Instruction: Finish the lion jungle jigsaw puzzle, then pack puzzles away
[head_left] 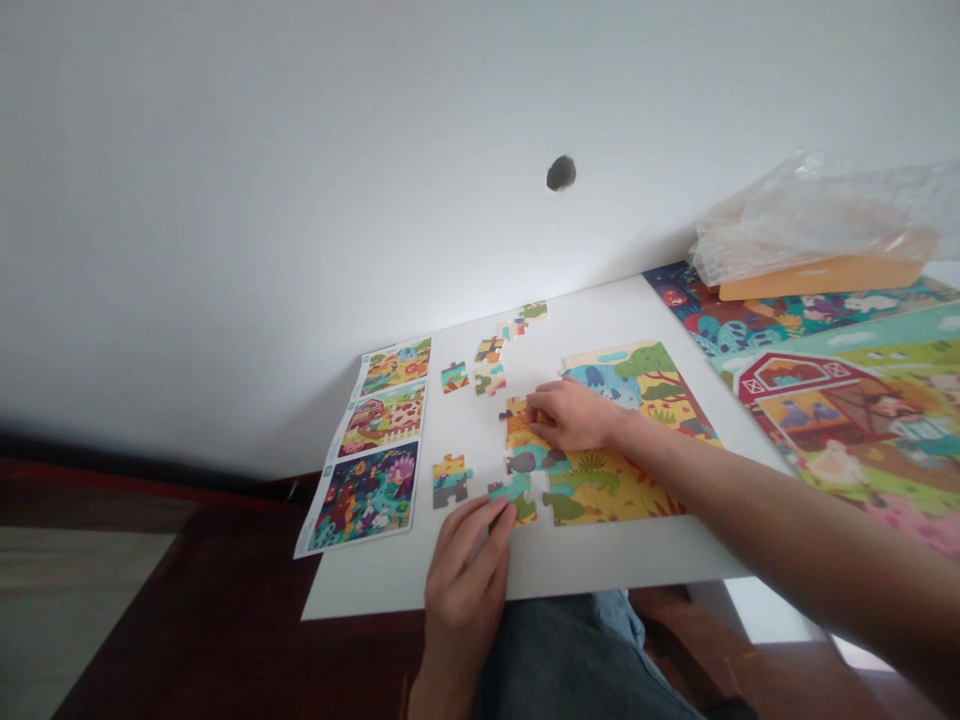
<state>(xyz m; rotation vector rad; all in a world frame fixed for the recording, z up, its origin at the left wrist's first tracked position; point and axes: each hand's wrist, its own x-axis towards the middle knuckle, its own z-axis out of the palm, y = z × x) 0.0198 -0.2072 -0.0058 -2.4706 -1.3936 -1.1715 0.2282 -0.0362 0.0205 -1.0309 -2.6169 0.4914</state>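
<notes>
A partly joined jigsaw puzzle (652, 395) with a blue elephant, a tree and a green crocodile lies on the white board. My right hand (574, 412) reaches across it, fingers curled and closed on an orange puzzle piece (517, 430) at the left edge. Below that piece, one with a grey animal (523, 460) sits beside the joined part. At the front, my left hand (466, 560) has its thumb and fingertips closed at the edge of a teal and green puzzle piece (517, 490), which is separated by a gap from the joined part. Both palms are hidden.
Loose pieces lie left of the puzzle, including a yellow and grey piece (450, 483) and a teal one (454, 377). A picture sheet (380, 422) rests at the board's left edge. On the right are a farm puzzle (832, 420) and plastic wrap (810, 220) by the wall.
</notes>
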